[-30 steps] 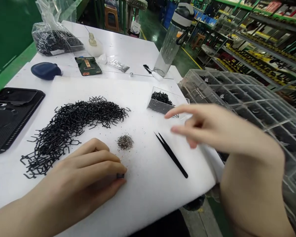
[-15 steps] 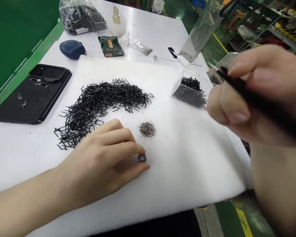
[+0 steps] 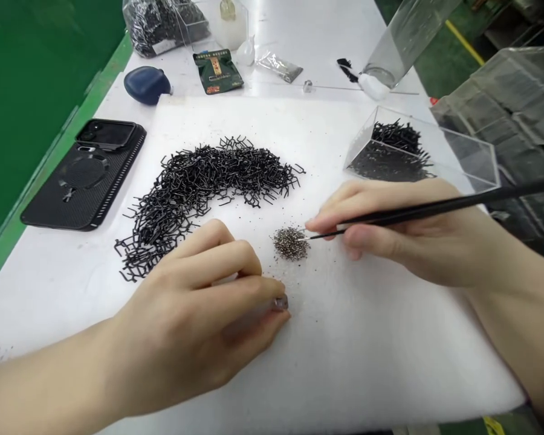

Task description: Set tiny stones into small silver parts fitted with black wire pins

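My left hand rests on the white foam pad, its thumb and forefinger pinched on a small dark metal part. My right hand grips black tweezers, whose tips touch the edge of a little heap of tiny metallic bits. A long curved pile of black wire clips lies just beyond my left hand. A clear plastic box with more black clips in it stands at the right, behind my right hand.
A black phone case with a phone on it lies at the left. At the back are a blue pouch, a green packet, a bag of black parts and a clear bottle. Clear compartment trays stand at the right.
My right hand picked the tweezers up off the pad, lifted them, then brought their tips down to the heap of tiny bits. My left hand kept its pinch on the small part.
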The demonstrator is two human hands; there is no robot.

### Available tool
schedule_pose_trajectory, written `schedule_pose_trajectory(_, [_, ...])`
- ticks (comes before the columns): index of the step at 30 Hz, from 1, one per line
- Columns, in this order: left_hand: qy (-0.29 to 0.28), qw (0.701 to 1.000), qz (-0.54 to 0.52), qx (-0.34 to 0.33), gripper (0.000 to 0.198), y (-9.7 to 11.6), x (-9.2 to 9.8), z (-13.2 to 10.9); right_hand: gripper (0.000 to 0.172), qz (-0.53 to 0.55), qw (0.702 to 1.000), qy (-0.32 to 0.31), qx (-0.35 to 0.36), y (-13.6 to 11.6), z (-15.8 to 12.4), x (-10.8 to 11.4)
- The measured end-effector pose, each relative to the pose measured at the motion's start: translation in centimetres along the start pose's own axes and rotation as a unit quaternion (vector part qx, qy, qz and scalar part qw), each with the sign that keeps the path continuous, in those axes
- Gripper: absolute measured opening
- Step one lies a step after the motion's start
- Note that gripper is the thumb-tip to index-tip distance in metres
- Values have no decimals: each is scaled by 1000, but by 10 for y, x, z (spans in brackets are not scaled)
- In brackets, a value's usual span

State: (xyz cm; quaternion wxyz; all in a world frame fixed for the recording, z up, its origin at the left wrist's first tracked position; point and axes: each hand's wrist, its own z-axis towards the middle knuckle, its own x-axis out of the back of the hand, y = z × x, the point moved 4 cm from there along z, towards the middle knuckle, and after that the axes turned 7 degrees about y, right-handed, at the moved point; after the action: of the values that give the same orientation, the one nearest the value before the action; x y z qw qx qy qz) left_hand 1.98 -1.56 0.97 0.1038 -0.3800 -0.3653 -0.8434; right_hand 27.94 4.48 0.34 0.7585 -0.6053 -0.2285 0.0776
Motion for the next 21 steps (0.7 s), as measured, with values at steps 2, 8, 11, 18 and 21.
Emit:
schedule_pose_trajectory(2, [3,1000,-1,2,12,0,-1,1,14,-26,999,-20,32,-2,1,0])
schedule_pose_trajectory(8, [-17,999,-14,42,18,-3,-2,0,13,-43,998,7,-37,2,-3,-1])
schedule_pose_trajectory(11, [-40,999,-1,37,19,-1,-2,-1,15,-41,997,25,-56,4,-7,-1])
schedule_pose_trajectory(18, [-54,998,18,34,26,0,-3,-3,18,-55,997,22,-41,8,-10,-1])
schedule_pose_trajectory(21, [-57,998,12,33,26,0,-3,-3,14,-68,997,13,-41,7,-10,-2])
